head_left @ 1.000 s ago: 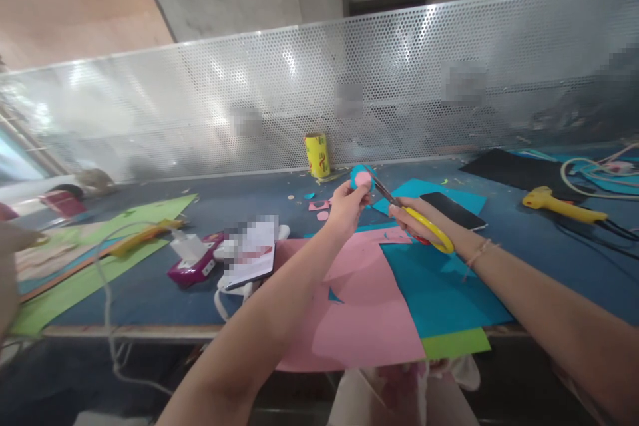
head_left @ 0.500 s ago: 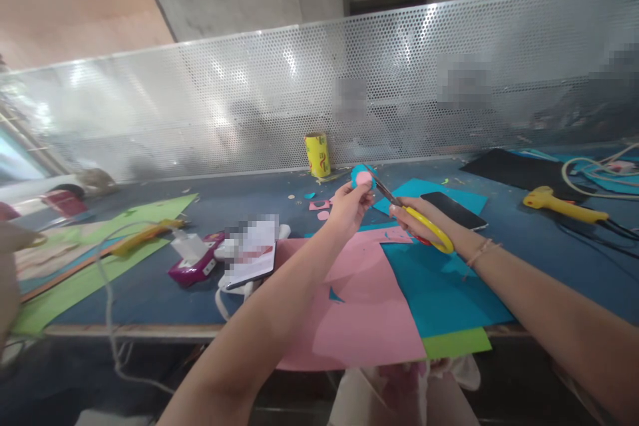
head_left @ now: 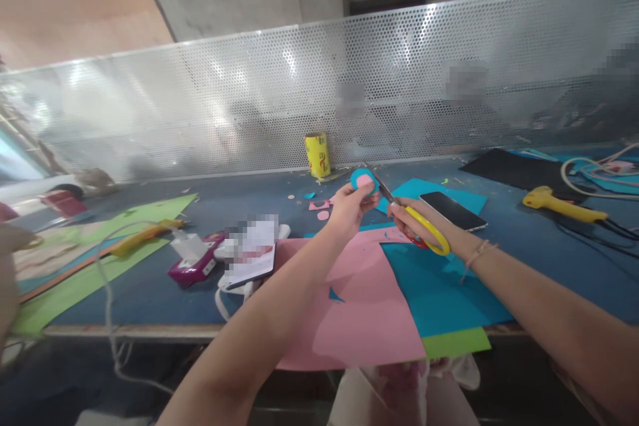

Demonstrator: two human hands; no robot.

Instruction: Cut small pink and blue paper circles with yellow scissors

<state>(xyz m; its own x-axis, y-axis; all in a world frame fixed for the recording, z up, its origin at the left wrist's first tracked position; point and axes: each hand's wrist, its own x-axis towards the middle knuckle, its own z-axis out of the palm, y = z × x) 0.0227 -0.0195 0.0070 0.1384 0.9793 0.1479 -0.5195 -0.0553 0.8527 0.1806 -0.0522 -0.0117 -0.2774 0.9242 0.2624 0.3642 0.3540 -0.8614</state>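
Note:
My left hand (head_left: pixel 351 207) pinches a small blue paper piece (head_left: pixel 357 176) with a pink paper circle (head_left: pixel 366 181) lying over it. In my right hand (head_left: pixel 405 215) is a pair of scissors (head_left: pixel 433 234) with yellow and red handles. Their blades point up and left, close against the right edge of the blue piece; whether they touch it I cannot tell. Beneath my hands lie a large pink sheet (head_left: pixel 364 306) and a blue sheet (head_left: pixel 444 293), with a small blue scrap (head_left: pixel 335 294) on the pink one.
A yellow roll (head_left: pixel 318 155) stands by the perforated metal screen (head_left: pixel 239 113). Left are a propped phone (head_left: pixel 254 256) and a purple power strip (head_left: pixel 192 269). Right are a dark phone (head_left: pixel 452 211) and a yellow glue gun (head_left: pixel 564 205). Paper scraps (head_left: pixel 319 205) lie beyond my left hand.
The blue piece has turned slightly in my left hand, and its edge looks rounder. The scissors have shifted a little left and down, with the red handle showing more.

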